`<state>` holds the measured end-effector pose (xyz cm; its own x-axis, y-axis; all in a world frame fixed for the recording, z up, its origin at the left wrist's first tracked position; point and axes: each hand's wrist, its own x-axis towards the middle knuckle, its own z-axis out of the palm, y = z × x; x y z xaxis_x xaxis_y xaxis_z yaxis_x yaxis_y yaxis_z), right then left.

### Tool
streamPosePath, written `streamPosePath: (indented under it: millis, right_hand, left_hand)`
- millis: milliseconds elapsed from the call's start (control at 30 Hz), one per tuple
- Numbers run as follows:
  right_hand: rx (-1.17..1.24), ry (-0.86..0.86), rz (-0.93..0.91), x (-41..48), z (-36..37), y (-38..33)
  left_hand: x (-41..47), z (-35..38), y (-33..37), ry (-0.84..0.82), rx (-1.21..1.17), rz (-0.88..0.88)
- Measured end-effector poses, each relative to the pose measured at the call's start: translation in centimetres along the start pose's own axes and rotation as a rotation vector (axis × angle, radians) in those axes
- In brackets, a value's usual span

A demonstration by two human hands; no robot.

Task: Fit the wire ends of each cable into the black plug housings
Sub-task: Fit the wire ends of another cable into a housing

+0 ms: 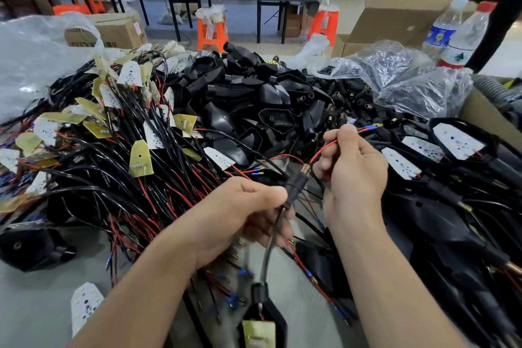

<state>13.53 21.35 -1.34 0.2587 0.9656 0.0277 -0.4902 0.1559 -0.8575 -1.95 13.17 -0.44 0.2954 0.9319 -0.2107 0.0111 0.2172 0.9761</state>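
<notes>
Plug housing (296, 184): black, low centre of your view, held tilted above the table (31, 299).
Left hand (243, 215): your grip is clamped on the plug housing, fingers curled round it.
Black cable (270, 246): hangs from the plug housing down to a lamp shell (262, 308).
Right hand (353, 175): your grip pinches a red wire (320, 151), just beside the plug housing.
Surroundings: wired LED boards (113, 135) heaped on your left; loose black shells (254, 99) piled behind.

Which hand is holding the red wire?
The right hand pinches the red wire between thumb and fingertip. The left hand grips the black plug on its black cable instead.
</notes>
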Motion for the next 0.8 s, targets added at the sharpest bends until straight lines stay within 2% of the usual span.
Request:
streamPosePath:
  millis: [133,233,300,400,633,700,800]
  right_hand:
    - [0.174,0.059,0.05,0.2,-0.2,-1.0]
    - [0.181,0.014,0.12,0.2,-0.1,-1.7]
    - [0.022,-0.123,0.201,-0.6,0.2,-1.4]
    - [-0.237,-0.467,0.231,-2.4,0.7,-0.7]
    - [-0.296,-0.741,0.248,-2.4,-0.3,-1.5]
    - [-0.349,-0.681,0.182,-2.4,-0.1,-1.5]
    - [-0.258,-0.45,0.095,-2.1,0.2,-1.5]
  left_hand:
    - [-0.3,-1.1,0.1,-0.119,-0.181,-0.042]
    - [0.1,-1.1,0.1,-0.043,-0.251,-0.007]
    - [0.5,-1.1,-0.2,0.093,-0.339,0.009]
    - [0.9,-1.1,-0.5,0.192,-0.376,0.015]
    - [0.7,-1.0,-0.6,0.085,-0.265,0.056]
    - [0.8,-0.9,-0.7,0.083,-0.277,0.052]
    - [0.9,-1.1,-1.0,0.068,-0.24,0.056]
